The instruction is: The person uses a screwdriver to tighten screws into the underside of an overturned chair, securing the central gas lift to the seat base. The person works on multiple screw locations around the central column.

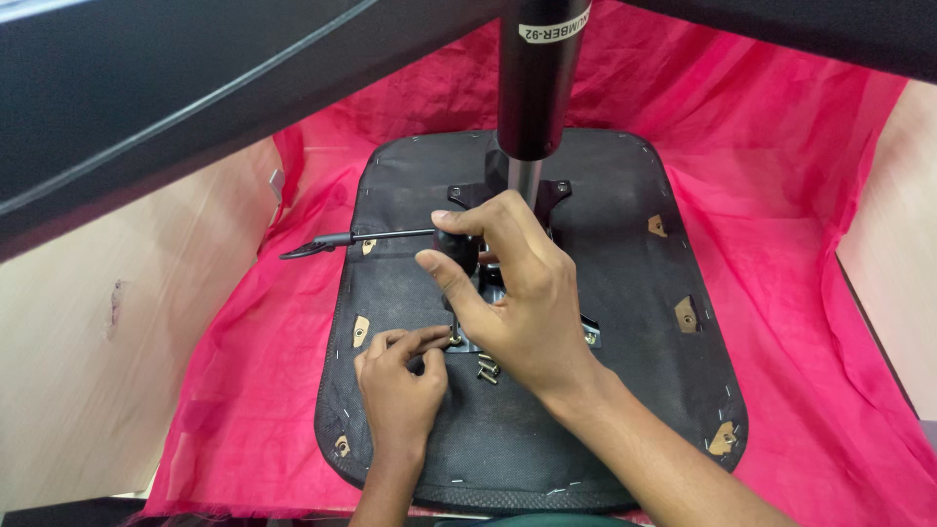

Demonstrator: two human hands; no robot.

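Observation:
An upturned black chair seat [625,322] lies on a pink cloth. A black metal mechanism plate [508,195] sits on its middle, with a black gas-lift cylinder [535,78] standing up from it. My right hand [512,293] rests over the mechanism, fingers curled around a black knob. My left hand [398,376] pinches a small bolt at the plate's near left corner. A few loose bolts [487,369] lie on the seat between my hands. A thin black lever [337,241] sticks out to the left.
The pink cloth [781,195] covers a pale wooden surface [88,371] and is bunched up at the sides. Dark chair parts [146,88] loom overhead at the top left and top right. Brass-coloured insert holes dot the seat's edges.

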